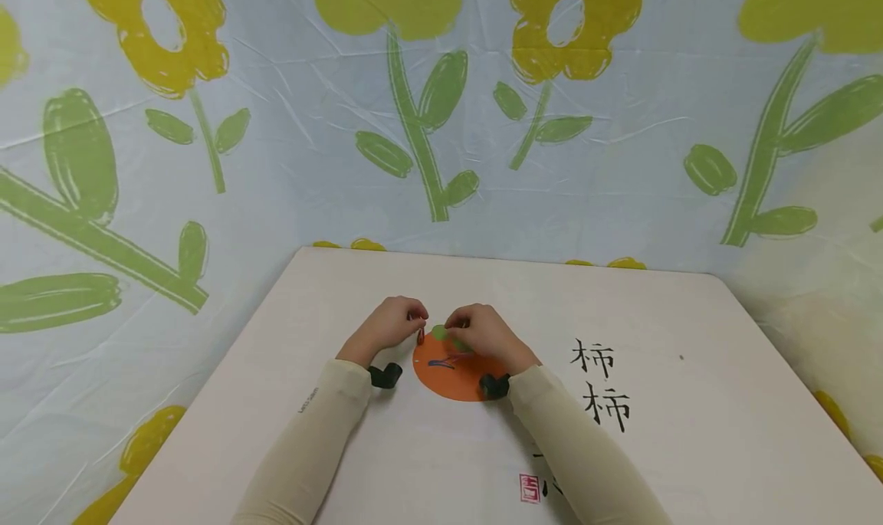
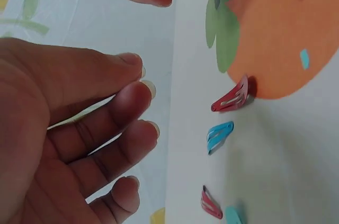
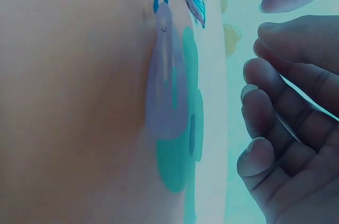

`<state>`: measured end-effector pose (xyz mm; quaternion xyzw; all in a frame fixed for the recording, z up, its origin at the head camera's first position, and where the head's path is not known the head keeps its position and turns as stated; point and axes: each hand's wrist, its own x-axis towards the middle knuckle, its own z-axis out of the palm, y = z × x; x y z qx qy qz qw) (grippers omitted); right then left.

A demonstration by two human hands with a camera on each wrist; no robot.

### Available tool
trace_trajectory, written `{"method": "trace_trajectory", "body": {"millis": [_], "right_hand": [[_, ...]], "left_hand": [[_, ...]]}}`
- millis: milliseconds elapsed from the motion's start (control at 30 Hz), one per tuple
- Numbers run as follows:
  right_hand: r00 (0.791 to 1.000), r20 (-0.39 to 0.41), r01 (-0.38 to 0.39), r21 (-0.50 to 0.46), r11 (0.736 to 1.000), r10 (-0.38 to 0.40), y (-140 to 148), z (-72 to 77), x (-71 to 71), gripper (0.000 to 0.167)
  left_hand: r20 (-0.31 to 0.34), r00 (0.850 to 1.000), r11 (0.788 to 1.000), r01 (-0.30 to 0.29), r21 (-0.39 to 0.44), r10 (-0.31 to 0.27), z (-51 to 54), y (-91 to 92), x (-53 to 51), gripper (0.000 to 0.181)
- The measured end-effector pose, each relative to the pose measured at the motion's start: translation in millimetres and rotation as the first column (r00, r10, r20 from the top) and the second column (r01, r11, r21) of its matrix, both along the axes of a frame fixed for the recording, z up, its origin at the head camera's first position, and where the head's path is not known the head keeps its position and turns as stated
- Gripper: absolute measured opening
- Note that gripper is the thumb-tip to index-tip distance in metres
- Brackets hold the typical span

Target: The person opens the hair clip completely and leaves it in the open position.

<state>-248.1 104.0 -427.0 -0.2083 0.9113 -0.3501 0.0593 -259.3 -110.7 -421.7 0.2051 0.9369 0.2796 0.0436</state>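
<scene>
A pale tabletop (image 1: pixel 690 402) spreads beneath both hands, and a white curtain (image 1: pixel 290 195) printed with yellow flowers rises ahead of them and on either side. An orange fruit print (image 1: pixel 448 387) lies under and between the hands, its green leaves (image 1: pixel 438 331) by the right fingertips. Black characters (image 1: pixel 599 362) stand to the right of the right hand, and a red seal (image 1: pixel 529 488) sits nearer the body, beside the right forearm.

The left hand (image 1: pixel 389 327) is loosely curved, thumb and index nearly meeting with nothing visible between; the right hand (image 1: pixel 486 332) is similarly relaxed and visibly holds nothing. Below the left hand, a red clip (image 2: pixel 233 97) touches the fruit's edge, with a light-blue clip (image 2: pixel 219 136), a dark-pink clip (image 2: pixel 211 204) and a teal clip (image 2: pixel 233 216) farther left. Near the right hand are a purple clip (image 3: pixel 165 126) and a blue clip (image 1: pixel 441 364); whether they link, I cannot tell. The tabletop's far edge runs beyond both hands, with its surface extending outward past each
</scene>
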Motion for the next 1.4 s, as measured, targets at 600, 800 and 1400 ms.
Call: {"method": "trace_trajectory", "body": {"millis": [600,800,1400], "right_hand": [[0.999,0.031,-0.038,0.069,0.997,0.036,-23,4.5,-16.5,0.015],[0.998,0.028,-0.05,0.096,0.994,0.047,-29,4.6,-22.3,0.015],[0.998,0.047,-0.039,0.147,0.988,0.033,-43,1.5,-34.0,0.017]], "left_hand": [[0.042,0.994,0.993,-0.103,-0.061,0.106,-2.4,-9.5,-0.1,0.012],[0.069,0.99,0.992,-0.122,-0.038,0.124,-7.0,-12.0,-0.5,0.011],[0.179,0.958,0.975,-0.218,-0.048,0.223,-15.0,-5.6,5.4,0.014]]}}
